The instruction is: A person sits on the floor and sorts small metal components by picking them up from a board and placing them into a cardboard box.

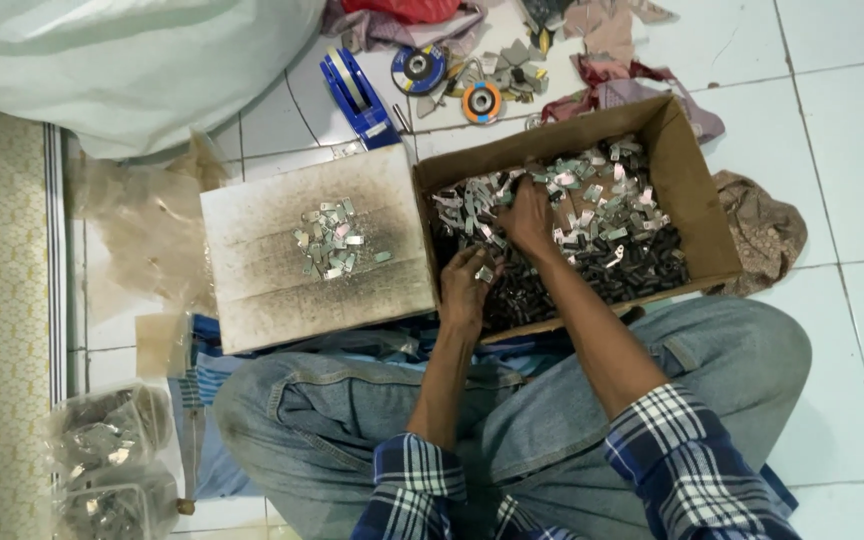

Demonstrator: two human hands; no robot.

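A small heap of silver metal clips (332,240) already lies on the flat, soot-stained cardboard sheet (252,270), while the open cardboard box (697,210) next to it is full of loose metal pieces (592,215): pale, shiny ones on top and toward the far side, darker ones toward the near edge. Judged by the two piles, only a little has been moved across and most remains in the box

The person sits cross-legged on the tiled floor (842,130) in jeans, both forearms stretched forward into the box. The left hand (467,285) rests at the near left corner, its grip curled loosely around a pale piece or two. The right hand (529,215) reaches deeper, palm down, fingers spread and buried among the pieces; whether that grip has closed on anything cannot be told

Beyond the box lie grinding discs (452,85), a blue tape dispenser (357,95) and rags
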